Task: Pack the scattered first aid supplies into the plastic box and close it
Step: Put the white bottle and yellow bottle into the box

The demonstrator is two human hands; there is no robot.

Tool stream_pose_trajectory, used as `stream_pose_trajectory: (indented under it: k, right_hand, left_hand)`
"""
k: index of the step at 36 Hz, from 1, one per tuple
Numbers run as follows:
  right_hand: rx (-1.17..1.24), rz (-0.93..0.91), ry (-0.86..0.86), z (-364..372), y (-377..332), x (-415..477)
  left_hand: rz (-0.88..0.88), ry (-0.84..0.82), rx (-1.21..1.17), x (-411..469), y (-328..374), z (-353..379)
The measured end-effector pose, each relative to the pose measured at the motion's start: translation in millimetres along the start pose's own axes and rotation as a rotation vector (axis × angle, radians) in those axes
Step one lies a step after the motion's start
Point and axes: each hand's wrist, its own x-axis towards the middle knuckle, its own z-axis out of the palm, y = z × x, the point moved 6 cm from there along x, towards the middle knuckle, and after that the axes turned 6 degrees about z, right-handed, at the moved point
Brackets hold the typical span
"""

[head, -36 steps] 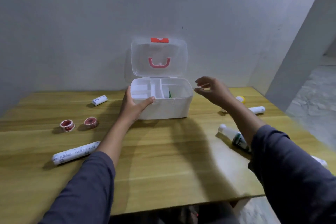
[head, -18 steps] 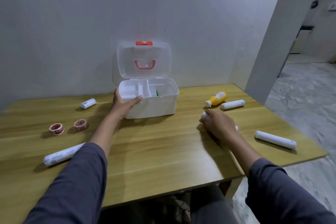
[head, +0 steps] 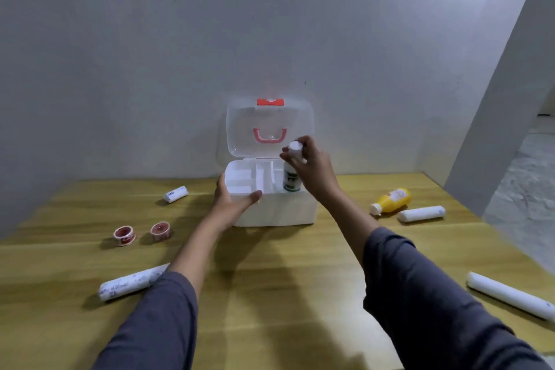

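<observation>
The white plastic box (head: 279,213) stands open at the back middle of the table, its clear lid (head: 270,126) upright with a pink handle and a red clasp. My left hand (head: 232,204) grips the box's front left rim. My right hand (head: 312,168) holds a white bottle (head: 292,171) with a green label upright by its cap, its lower end inside the box's right compartment. Loose supplies lie around: two red tape rolls (head: 141,234), a small bandage roll (head: 175,194), a long printed roll (head: 132,281), a yellow bottle (head: 392,200), a white roll (head: 422,213) and a long white roll (head: 510,294).
The wooden table (head: 270,294) stands against a grey wall. Its right edge drops to a stone floor (head: 528,189) beside a wall corner. A white divider tray (head: 249,180) fills the box's left part.
My right hand has lifted the white bottle from the table at the right and brought it over into the box. My left hand has stayed on the box rim.
</observation>
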Motion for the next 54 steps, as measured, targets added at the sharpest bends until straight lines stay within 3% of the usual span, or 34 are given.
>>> stream_pose_trajectory:
  k: [13, 22, 31, 34, 42, 47, 54]
  right_hand:
    - [-0.471, -0.030, -0.341, 19.3, 31.4, 10.3]
    - [-0.278, 0.089, -0.171, -74.7, 69.8, 9.0]
    - [-0.778, 0.200, -0.277, -133.5, 153.3, -11.8]
    - [-0.913, 0.177, -0.333, -133.9, 168.0, -12.1]
    - [-1.052, 0.021, -0.234, -118.9, 158.7, -6.3]
    - [-0.946, -0.037, -0.125, -109.1, 141.3, -6.3]
    - [-0.226, 0.169, 0.158, -110.2, 110.7, 8.0]
  left_hand:
    - [-0.012, 0.008, 0.009, -4.4, 1.2, 1.1]
    - [-0.013, -0.003, 0.036, -7.2, 3.2, 1.7]
    - [-0.029, 0.021, 0.044, -6.9, 2.6, 3.4]
    - [-0.026, 0.023, 0.027, -6.5, 0.8, 3.6]
    - [-0.010, 0.033, -0.001, -7.2, 1.0, 4.2]
    - [-0.005, 0.033, -0.013, -6.4, -1.3, 3.1]
    - [-0.005, 0.030, -0.014, -4.1, -3.3, 2.9]
